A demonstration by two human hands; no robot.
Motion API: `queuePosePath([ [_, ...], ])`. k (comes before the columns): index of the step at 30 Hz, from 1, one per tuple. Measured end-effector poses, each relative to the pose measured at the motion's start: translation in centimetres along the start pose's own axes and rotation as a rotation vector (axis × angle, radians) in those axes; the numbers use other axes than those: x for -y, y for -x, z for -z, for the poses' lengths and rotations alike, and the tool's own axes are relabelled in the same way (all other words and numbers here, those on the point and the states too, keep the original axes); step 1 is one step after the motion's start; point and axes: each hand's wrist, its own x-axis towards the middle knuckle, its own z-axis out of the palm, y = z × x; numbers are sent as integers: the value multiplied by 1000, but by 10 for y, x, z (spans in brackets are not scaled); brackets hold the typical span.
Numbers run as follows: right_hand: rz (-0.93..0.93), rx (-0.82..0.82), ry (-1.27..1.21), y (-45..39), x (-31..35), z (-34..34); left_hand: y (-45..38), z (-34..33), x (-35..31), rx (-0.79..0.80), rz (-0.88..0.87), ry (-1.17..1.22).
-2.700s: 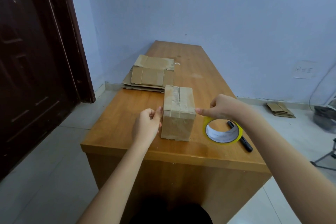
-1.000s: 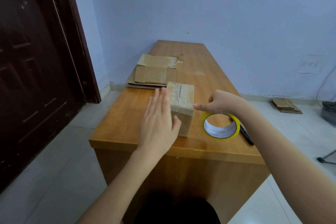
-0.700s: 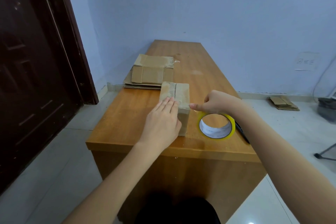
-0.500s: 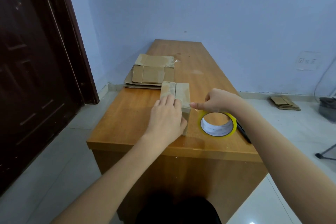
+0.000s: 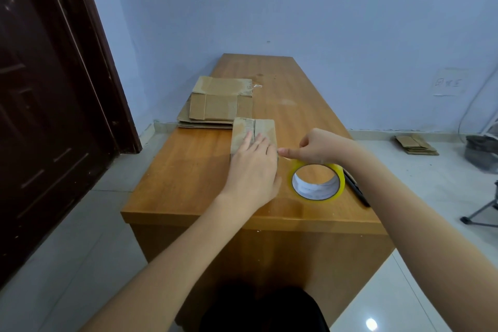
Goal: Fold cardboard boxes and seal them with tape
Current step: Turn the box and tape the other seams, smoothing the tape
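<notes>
We are seeing a small brown cardboard box (image 5: 254, 131) sitting on the wooden table (image 5: 199, 178) toward its near end, with a tape strip running along the top seam. The left hand (image 5: 253, 170) is lying flat over the box's near part, fingers straight and pressing down, covering most of it. The right hand (image 5: 322, 147) is curling its fingers just right of the box, pinching what looks like a clear tape end at the box's right edge; the tape itself is hard to make out. A yellow tape roll (image 5: 318, 182) is lying flat just below that hand, near the box but apart from it. A black marker (image 5: 357, 191) is lying right of the roll, close to the table's right edge. A stack of flattened cardboard boxes (image 5: 218, 105) is sitting behind the box at the left edge. We are noting bare tabletop left of the box and at the far end. A dark wooden door (image 5: 48, 89) is standing left, a pale blue wall (image 5: 323, 13) behind, and more flattened cardboard (image 5: 415, 144) is lying on the tiled floor at right.
</notes>
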Motion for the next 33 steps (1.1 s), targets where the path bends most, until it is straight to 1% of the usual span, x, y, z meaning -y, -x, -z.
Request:
queuePosePath([
  [2, 37, 20, -59, 4, -3, -1, 2, -4, 2, 20, 18, 30],
  [4, 91, 47, -165, 9, -12, -3, 6, -7, 5, -2, 31, 63],
  [8, 182, 10, -494, 24, -39, -27, 2, -5, 13, -33, 5, 84],
  [10, 228, -63, -683, 29, -52, -48, -1, -8, 16, -12, -1, 82],
  [12, 311, -177, -800, 32, -59, -69, -1, -10, 16, 6, 4, 78],
  [14, 373, -319, -833, 33, -57, -83, 0, -13, 16, -2, -3, 80],
  [16, 358, -412, -834, 35, -55, -83, 1, -14, 18, -17, -5, 82],
  [18, 365, -454, -764, 35, -58, -77, 0, -14, 19, -13, -20, 65],
  [21, 441, -501, -560, 31, -62, -64, 1, -13, 20, -3, -21, 66],
  [23, 471, -514, -375, 29, -64, -59, 1, -13, 21, -9, -4, 77],
  [26, 555, -529, -24, 30, -76, -51, 1, -11, 21, -10, 14, 101],
  [28, 567, -500, 56, 34, -80, -48, 1, -9, 21, 0, 5, 114],
  [30, 525, -480, 89, 34, -81, -44, 1, -7, 21, 12, 7, 122],
  [33, 477, -407, 177, 32, -78, -42, 2, -6, 22, 31, 2, 110],
])
